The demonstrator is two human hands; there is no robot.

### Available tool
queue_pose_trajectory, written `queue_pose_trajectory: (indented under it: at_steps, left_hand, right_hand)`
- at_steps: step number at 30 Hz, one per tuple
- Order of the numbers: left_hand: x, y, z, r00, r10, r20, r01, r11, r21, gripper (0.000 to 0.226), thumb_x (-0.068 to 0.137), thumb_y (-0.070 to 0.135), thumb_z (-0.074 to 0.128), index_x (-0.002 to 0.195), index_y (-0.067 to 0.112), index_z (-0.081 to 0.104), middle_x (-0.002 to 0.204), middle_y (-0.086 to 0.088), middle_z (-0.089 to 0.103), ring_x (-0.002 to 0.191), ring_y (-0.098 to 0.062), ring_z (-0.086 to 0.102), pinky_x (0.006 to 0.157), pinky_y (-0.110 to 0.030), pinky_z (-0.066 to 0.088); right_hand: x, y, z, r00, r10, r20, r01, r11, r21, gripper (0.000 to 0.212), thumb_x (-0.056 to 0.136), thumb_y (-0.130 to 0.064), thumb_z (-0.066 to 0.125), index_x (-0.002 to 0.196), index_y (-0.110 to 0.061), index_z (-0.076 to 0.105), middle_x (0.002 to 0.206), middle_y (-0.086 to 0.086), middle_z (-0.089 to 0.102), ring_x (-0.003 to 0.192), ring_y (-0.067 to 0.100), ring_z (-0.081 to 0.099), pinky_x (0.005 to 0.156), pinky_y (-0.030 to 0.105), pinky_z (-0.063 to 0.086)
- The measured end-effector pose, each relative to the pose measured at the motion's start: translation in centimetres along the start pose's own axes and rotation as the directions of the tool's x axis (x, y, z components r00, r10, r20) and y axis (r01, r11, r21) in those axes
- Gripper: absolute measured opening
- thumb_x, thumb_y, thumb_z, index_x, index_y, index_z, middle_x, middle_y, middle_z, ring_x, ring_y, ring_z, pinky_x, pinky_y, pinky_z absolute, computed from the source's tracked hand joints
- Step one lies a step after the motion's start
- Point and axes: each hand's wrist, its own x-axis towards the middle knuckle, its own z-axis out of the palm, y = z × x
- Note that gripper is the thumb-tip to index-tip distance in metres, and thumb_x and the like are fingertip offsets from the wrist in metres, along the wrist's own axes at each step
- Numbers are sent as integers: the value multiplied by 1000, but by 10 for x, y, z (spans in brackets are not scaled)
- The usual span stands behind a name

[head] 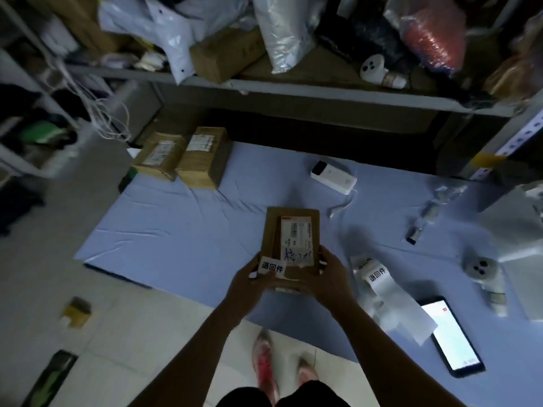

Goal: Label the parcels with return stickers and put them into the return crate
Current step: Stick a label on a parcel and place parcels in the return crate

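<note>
left hand, right hand gripping brown parcel

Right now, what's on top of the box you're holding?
A white shipping label with blue scribble, and a return sticker the left hand pinches at one corner. The right hand gripping the box hides the other corner.

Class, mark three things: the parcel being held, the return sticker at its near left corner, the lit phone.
held parcel (271,230), head view, bare cardboard near its left edge.
return sticker (272,267), head view, middle of its printed face.
phone (452,336), head view, middle of its lit screen.
</note>
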Motion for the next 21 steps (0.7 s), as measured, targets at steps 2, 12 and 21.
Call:
queue_pose_trajectory:
  at_steps: [2,12,21]
  left_hand:
    - [-16,0,-30,997,11,-71,-11,1000,1,38,96,19,68,122,46,59,101,28,73,98,10,66,78,-11,54]
    - [-96,-71,-192,834,-54,-550,-43,986,-161,46,99,23,64,141,36,53,120,5,69,99,2,66,70,-8,50]
    - [-125,-181,-411,785,-131,-605,-80,948,-308,52,97,36,65,144,46,47,128,6,63,110,-5,62,85,-19,51]
  right_hand:
    - [-2,-21,26,997,-45,62,45,999,-1,59,60,-60,84,114,-49,62,105,-20,73,94,3,70,81,33,62]
    - [-47,-104,224,915,-253,315,303,945,-121,71,65,-67,77,128,-38,59,117,-17,68,105,4,65,86,32,58]
    - [-89,-175,464,855,-289,430,397,899,-184,60,68,-49,87,122,-38,64,109,-18,70,100,-1,63,79,17,50]
